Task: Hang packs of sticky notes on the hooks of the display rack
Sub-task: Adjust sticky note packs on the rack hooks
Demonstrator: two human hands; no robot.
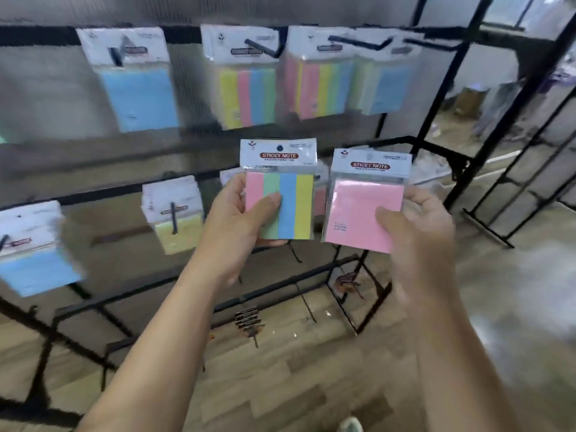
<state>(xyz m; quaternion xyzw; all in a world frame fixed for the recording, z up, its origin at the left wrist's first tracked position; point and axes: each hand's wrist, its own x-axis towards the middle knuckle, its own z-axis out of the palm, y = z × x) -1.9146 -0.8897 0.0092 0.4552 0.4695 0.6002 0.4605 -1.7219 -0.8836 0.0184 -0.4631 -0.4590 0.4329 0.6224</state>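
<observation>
My left hand [237, 219] holds a striped pack of sticky notes [286, 201], pink, green, blue and yellow, upright in front of the black display rack [436, 141]. Beside it, my right hand [417, 222] grips a pink pack [358, 210], tilted slightly. Both packs have white header cards reading STICKY NOTE. On the top row hang a blue pack [137, 88], a striped pack [249, 92], another striped one [318, 85] and a pale blue pack [386, 85]. A yellow pack [174, 219] and a blue pack [34, 260] hang lower left.
The rack's lower black bars [280, 282] carry bare hooks, and metal clips [249, 319] hang near the bottom. A second black frame [511, 188] stands at the right. Wooden floor lies below. A cardboard box [470, 98] sits far back right.
</observation>
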